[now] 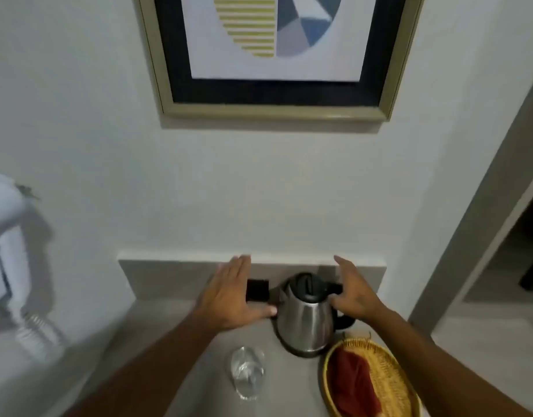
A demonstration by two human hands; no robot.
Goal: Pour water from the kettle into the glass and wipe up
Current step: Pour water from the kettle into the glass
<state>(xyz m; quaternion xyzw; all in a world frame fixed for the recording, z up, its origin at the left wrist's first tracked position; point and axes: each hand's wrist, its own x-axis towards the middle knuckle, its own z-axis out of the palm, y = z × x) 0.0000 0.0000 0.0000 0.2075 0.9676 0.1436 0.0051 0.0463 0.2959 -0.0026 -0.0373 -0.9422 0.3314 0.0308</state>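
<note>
A steel kettle [305, 320] with a black lid and handle stands on the grey counter [181, 371] near the wall. A clear glass [247, 371] stands in front of it, to the left. A red cloth [357, 383] lies in a woven yellow basket [390, 374] at the right. My left hand [233, 293] hovers flat and open just left of the kettle, holding nothing. My right hand [354, 291] is open at the kettle's black handle, fingers spread, apparently not closed around it.
A black socket plate [257, 291] sits on the backsplash behind my left hand. A framed picture [274, 55] hangs on the wall above. A white appliance [3, 236] is at the far left. A doorway opens at the right.
</note>
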